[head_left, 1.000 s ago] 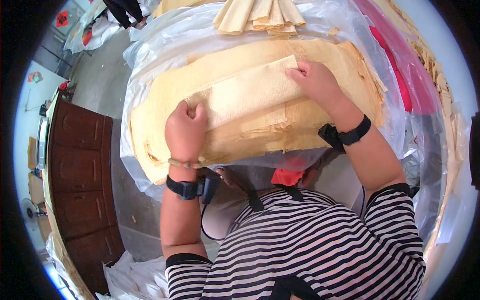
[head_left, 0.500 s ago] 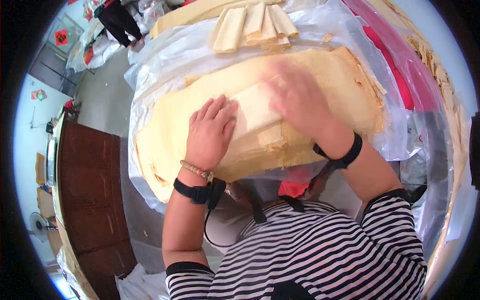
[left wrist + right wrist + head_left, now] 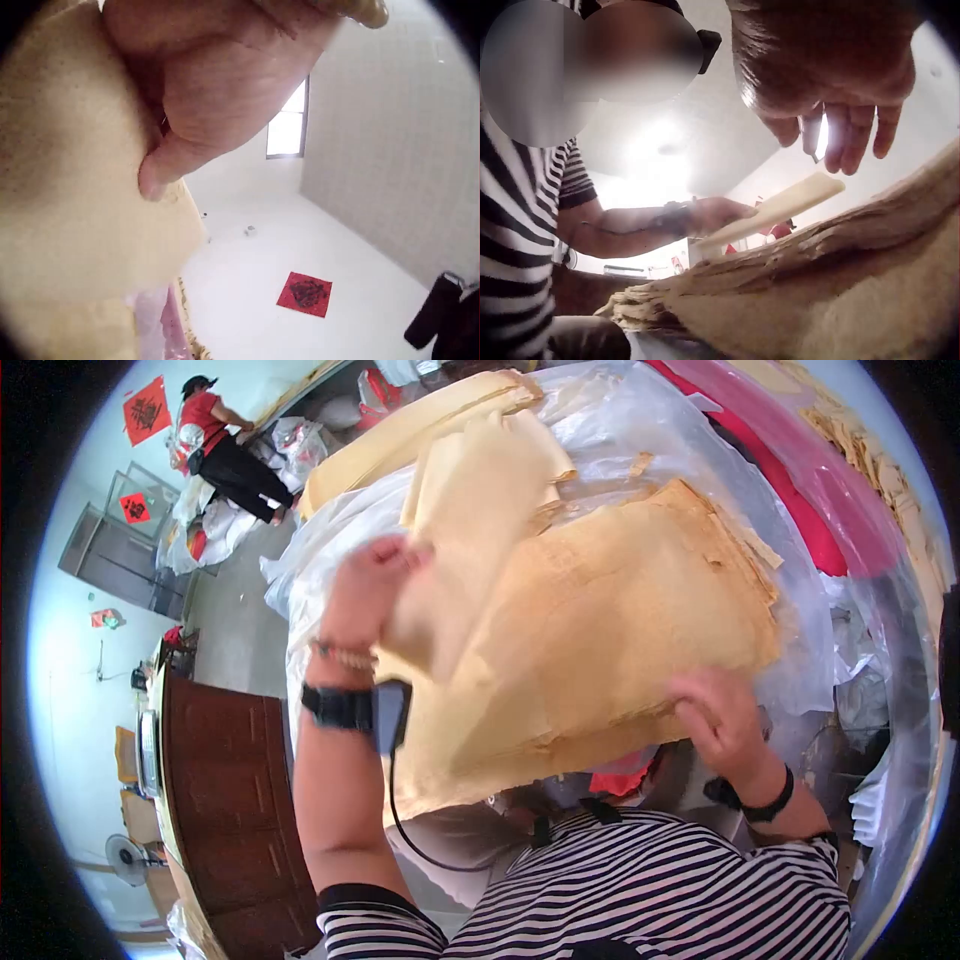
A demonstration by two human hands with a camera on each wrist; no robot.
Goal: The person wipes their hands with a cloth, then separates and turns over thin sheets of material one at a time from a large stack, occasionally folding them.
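My left hand (image 3: 368,592) pinches a folded pale-yellow sheet (image 3: 470,550) by its edge, held slanted above the left part of a wide stack of yellow sheets (image 3: 620,610). In the left wrist view the thumb of the left hand (image 3: 217,90) lies against the sheet (image 3: 67,165). The right hand (image 3: 722,722) is over the stack's near right edge, its fingers loosely bent and holding nothing. The right wrist view shows the right hand (image 3: 829,75) above the stack (image 3: 840,277), fingers hanging apart, with the folded sheet (image 3: 780,210) beyond.
Folded pieces (image 3: 430,470) lie behind the stack, partly covered by the held sheet. Another pile of sheets (image 3: 400,435) is at the back left, on clear plastic (image 3: 610,410). A brown wooden cabinet (image 3: 230,790) stands left, and a person in red (image 3: 205,420) is far left.
The folded sheet has gone from lying flat on the stack to being lifted left in the left hand. My right hand has moved right and nearer my body. The view has turned.
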